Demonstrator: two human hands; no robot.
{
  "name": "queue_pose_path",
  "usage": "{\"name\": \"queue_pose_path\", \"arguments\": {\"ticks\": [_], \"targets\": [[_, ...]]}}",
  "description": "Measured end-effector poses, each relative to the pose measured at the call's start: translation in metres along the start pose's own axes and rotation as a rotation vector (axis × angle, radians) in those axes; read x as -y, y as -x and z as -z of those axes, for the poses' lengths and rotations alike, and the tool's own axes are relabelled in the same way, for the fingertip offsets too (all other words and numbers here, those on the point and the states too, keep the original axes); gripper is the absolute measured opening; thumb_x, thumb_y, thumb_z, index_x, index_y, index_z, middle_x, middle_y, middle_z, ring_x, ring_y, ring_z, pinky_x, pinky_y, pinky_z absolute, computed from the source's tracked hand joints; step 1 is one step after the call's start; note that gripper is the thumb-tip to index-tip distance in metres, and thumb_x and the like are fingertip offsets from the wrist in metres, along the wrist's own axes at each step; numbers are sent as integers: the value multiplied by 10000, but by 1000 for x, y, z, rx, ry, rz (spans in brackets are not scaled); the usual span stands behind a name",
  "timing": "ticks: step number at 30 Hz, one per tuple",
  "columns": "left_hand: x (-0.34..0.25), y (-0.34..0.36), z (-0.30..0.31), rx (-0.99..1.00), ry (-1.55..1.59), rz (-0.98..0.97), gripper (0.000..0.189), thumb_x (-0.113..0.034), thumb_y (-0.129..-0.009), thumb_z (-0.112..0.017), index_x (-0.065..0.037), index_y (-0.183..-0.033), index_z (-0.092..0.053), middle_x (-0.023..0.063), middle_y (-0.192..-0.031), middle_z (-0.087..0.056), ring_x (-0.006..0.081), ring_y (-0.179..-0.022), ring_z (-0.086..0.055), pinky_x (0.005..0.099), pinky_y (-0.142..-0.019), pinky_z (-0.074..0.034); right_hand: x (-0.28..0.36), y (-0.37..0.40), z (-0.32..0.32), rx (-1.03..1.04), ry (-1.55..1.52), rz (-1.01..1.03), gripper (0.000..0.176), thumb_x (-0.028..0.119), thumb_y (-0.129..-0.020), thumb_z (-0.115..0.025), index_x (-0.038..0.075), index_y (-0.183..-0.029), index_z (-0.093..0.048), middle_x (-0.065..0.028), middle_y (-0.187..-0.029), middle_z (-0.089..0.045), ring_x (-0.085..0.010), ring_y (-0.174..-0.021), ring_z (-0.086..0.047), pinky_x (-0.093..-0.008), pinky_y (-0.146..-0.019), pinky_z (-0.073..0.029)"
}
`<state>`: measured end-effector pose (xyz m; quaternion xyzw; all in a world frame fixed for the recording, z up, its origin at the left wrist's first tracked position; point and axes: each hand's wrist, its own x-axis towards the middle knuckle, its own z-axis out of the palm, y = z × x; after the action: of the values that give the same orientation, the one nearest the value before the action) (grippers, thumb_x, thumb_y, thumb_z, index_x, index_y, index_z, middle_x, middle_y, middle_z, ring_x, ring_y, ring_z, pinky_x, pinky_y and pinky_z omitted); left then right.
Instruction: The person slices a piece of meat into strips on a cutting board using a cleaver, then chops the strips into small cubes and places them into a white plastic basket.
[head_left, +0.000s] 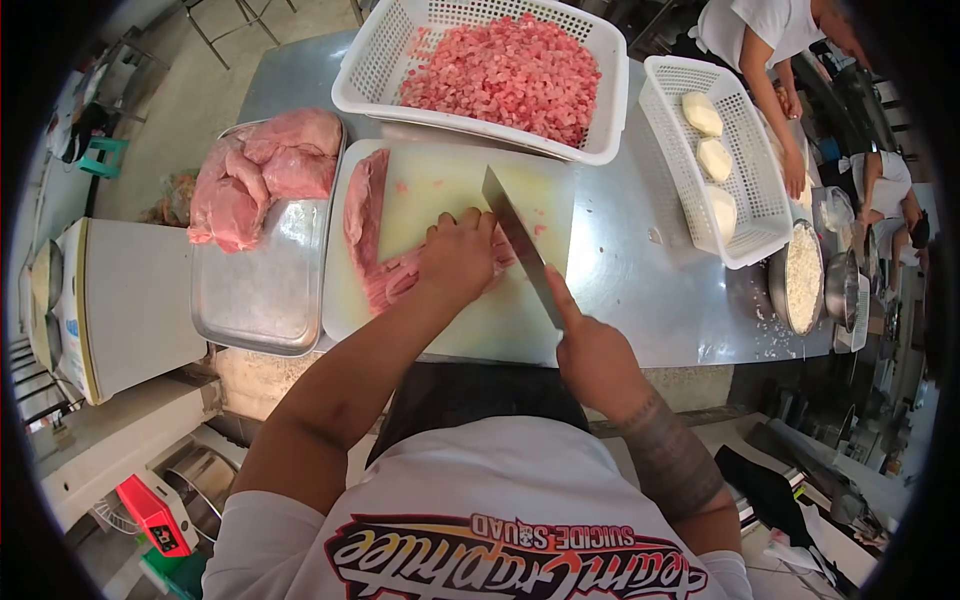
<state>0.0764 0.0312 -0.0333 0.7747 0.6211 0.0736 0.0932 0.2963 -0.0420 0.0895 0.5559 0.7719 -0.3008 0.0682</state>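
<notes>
White printed shirt (510, 510) was seen nearest the camera, at the near edge of the cutting board (553, 205).
One meat strip (400, 275) was laid across the cutting board and held down beneath the left hand (460, 250), its fingers curled over the meat. The knife (530, 262) was gripped in the closed right hand (600, 362), its blade slanted over the board, just beside the left fingers; blade contact with the meat could not be determined. A second strip (366, 205) was placed along the board's left side. Left of the board, large raw meat pieces (265, 175) were stacked on a metal tray (255, 285). Beyond the board's far edge, diced meat (505, 75) was contained in a white basket (614, 95). Right of the board, three pale pieces (714, 158) were held in a narrower basket (755, 155).
</notes>
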Motion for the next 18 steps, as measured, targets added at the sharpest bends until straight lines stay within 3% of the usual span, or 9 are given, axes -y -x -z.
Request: {"name": "queue_pose_path", "arguments": {"ticks": [2, 5, 10, 14, 18], "targets": [[-2, 0, 4, 38, 5, -3, 407, -222, -906, -685, -48, -1267, -614, 126, -1162, -662, 361, -994, -649, 495, -861, -566, 8, 11, 11, 81, -65, -19, 1002, 3, -881, -592, 153, -1741, -98, -251, -801, -706, -423, -722, -710, -551, -717, -576], [-1, -2, 2, -12, 43, -18, 452, -328, -814, -784, -91, -1172, -645, 88, -1145, -683, 352, -1034, -673, 487, -851, -583, 2, -29, -11, 51, -153, 5, 984, -4, -889, -566, 159, -1740, -101, -278, -836, -713, -449, -769, -717, -564, -749, -572], [0, 0, -2, 16, 14, 9, 467, -345, -815, -781, -81, -1173, -638, 95, -1141, -679, 348, -1022, -668, 481, -851, -573, -1, -95, -32, -116, -193, 69, 985, -6, -879, -556, 162, -1738, -103, -276, -822, -701, -463, -746, -696, -576, -752, -560], [0, 0, -7, -5, 43, 26, 505, -348, -803, -793, -73, -1193, -627, 102, -1135, -676, 347, -1009, -661, 474, -869, -563, 7, -57, -4, -56, -121, 36, 983, -8, -872, -556, 158, -1735, -116, -267, -803, -690, -470, -725, -680, -582, -748, -554], [3, -1, -17, -48, 13, 13, 429, -291, -845, -739, -59, -1188, -626, 117, -1128, -674, 350, -1013, -656, 482, -870, -556, 17, -18, 16, 74, -162, -29, 974, -6, -874, -560, 156, -1733, -130, -275, -811, -691, -480, -739, -680, -584, -755, -552]]}}
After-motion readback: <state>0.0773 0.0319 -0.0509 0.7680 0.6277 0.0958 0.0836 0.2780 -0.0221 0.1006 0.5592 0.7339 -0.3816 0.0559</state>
